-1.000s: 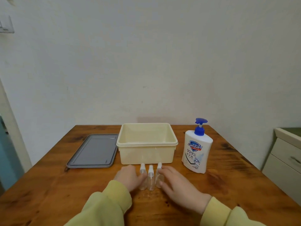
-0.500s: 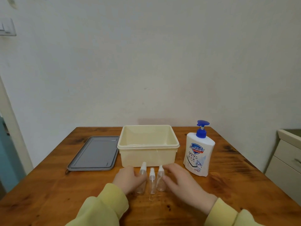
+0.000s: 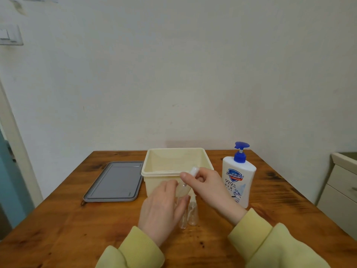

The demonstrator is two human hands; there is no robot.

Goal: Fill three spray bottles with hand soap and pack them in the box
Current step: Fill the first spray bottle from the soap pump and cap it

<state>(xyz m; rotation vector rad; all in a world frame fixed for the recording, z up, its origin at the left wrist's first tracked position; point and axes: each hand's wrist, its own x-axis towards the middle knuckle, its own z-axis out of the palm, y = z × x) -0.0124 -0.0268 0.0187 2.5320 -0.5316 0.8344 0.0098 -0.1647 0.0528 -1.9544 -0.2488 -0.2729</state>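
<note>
My left hand (image 3: 162, 207) grips the clear body of one small spray bottle (image 3: 182, 189), lifted and tilted in front of the cream box (image 3: 176, 172). My right hand (image 3: 208, 187) pinches that bottle's white cap (image 3: 193, 170) between thumb and fingers. Two more clear spray bottles (image 3: 190, 215) stand upright on the table just below, partly hidden by my left hand. The white hand soap bottle (image 3: 238, 176) with a blue pump stands right of the box. The box looks empty.
A grey lid (image 3: 114, 181) lies flat left of the box on the wooden table (image 3: 77, 229). A cream drawer cabinet (image 3: 342, 192) stands off the table's right edge. A wall runs behind the table.
My left hand has lifted one spray bottle off the table and tilted it. My right hand has risen from the table and taken hold of its cap.
</note>
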